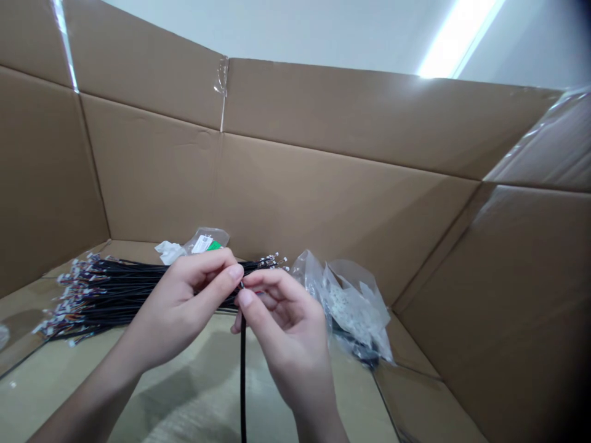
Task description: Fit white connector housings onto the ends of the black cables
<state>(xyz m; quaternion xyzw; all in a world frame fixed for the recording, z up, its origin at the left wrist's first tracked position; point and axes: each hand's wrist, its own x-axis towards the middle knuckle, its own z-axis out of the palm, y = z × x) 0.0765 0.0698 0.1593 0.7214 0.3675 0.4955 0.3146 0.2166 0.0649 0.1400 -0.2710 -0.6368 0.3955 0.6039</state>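
Note:
A black cable (243, 375) hangs straight down from between my two hands, its upper end at my fingertips. My left hand (184, 307) is closed in a pinch, thumb against forefinger, at the very tip of the cable. Just below and to the right, my right hand (289, 326) pinches the same end between thumb and forefinger. The small piece at the tip is mostly covered by my fingers. Behind my left hand lies a thick bundle of black cables (124, 289) with thin coloured wires and white connectors (76, 289) at the ends.
Clear plastic bags (355, 301) with small white pieces lie at the right. Another plastic bag (203, 241) with a white label and a green patch sits behind the bundle. Tall cardboard walls (323, 197) enclose the back and sides of the work surface (194, 381).

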